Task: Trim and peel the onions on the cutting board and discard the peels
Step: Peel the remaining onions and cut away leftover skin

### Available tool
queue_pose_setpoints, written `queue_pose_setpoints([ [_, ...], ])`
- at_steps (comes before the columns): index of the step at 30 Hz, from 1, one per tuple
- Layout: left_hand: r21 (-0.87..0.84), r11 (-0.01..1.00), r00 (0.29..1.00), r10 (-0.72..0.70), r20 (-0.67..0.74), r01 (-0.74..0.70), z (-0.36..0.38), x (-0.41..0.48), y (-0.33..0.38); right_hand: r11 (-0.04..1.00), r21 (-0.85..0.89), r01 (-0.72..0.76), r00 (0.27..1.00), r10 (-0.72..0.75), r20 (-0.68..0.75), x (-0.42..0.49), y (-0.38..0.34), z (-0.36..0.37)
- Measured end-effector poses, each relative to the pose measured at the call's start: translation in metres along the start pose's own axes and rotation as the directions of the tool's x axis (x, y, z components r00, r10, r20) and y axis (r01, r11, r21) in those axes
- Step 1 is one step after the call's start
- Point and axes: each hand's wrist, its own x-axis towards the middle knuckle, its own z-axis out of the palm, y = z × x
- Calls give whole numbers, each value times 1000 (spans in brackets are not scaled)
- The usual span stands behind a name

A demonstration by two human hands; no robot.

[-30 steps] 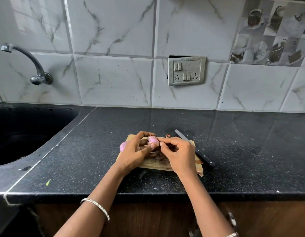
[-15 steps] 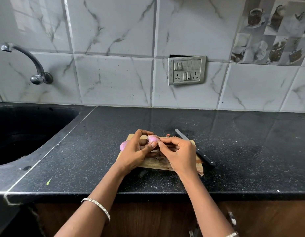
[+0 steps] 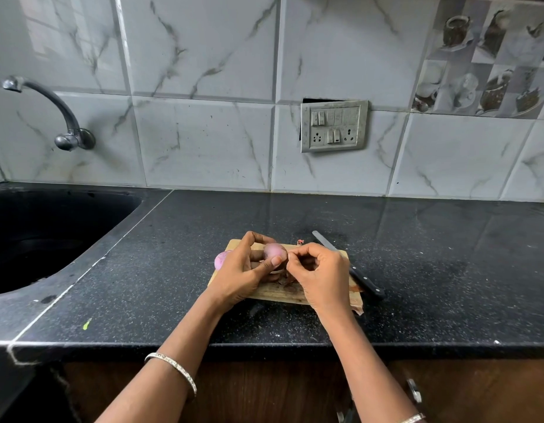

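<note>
Peeling is the step in hand. The left hand (image 3: 243,273) grips a small pink-purple round onion (image 3: 273,251) just above the pale wooden cutting board (image 3: 276,294), thumb on its near side and fingers curled behind. The right hand (image 3: 321,273) meets the onion's right side with thumb and forefinger pinched, apparently on a strip of skin too small to make out. A 2nd pink onion (image 3: 221,259) lies at the board's left end. The board sits near the front edge of the black speckled counter (image 3: 432,270). A black-handled steel knife (image 3: 356,271) rests across the board's right end. Brown peel scraps (image 3: 287,281) lie under the hands. Next, I judge, the pinch must strip the skin while the left hand turns the onion.
</note>
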Motion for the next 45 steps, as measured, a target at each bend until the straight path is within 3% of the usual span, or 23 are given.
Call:
queue_pose_setpoints([
  [15, 53, 998, 1000, 19, -7, -18, 0, 1, -2, 996, -41, -83, 990, 78, -120, 2, 1, -1],
  [23, 211, 972, 994, 98, 53, -107, -4, 0, 0, 990, -54, -127, 975, 115, -192, 5, 9, 0],
  [31, 167, 980, 992, 92, 84, -105, -5, 1, -3, 982, -57, -182, 949, 161, -270, 4, 7, -2],
  [38, 153, 987, 998, 52, 26, -56, -5, 6, -10, 986, 38, -164, 957, 168, -235, 3, 2, -6],
  [42, 156, 986, 998, 51, 26, -55, -5, 6, -11, 997, 67, -47, 999, 48, -13, 0, -7, -3],
  [45, 216, 972, 996, 93, 5, -92, -6, 5, -10, 992, 105, -64, 997, 58, 54, 0, -8, -1],
])
